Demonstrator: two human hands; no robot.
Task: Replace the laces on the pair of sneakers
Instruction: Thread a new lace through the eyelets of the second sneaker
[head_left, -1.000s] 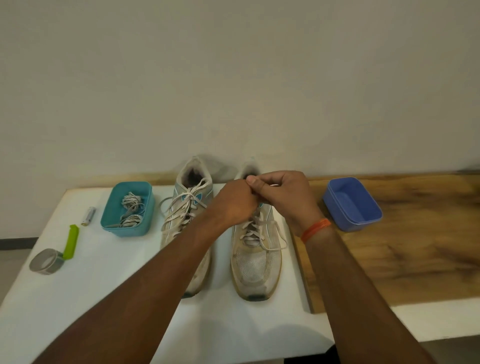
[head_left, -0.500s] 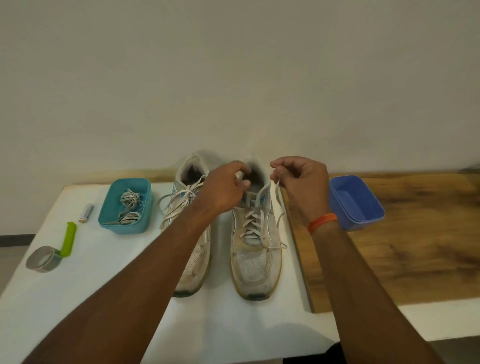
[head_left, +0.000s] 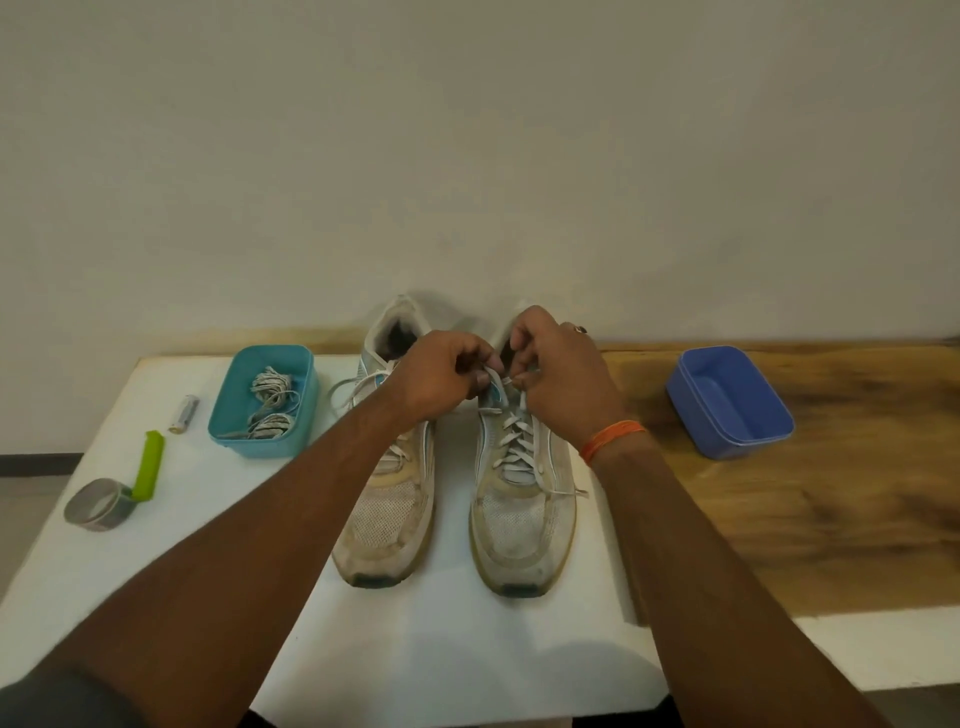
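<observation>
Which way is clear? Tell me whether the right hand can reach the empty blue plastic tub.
Probably yes. The right hand is busy pinching the right sneaker's lace, but only bare wooden tabletop lies between it and the blue plastic tub.

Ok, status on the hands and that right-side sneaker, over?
Left hand and right hand both pinching the lace at the top of the right-side sneaker. Lace still threaded lower down. Nothing in the way.

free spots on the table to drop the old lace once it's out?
Bare wood between the right sneaker and the blue tub, and in front of that tub. White top in front of both toes is bare. The blue tub itself is empty. Crowded: left side, with teal tub, battery, tape roll.
</observation>
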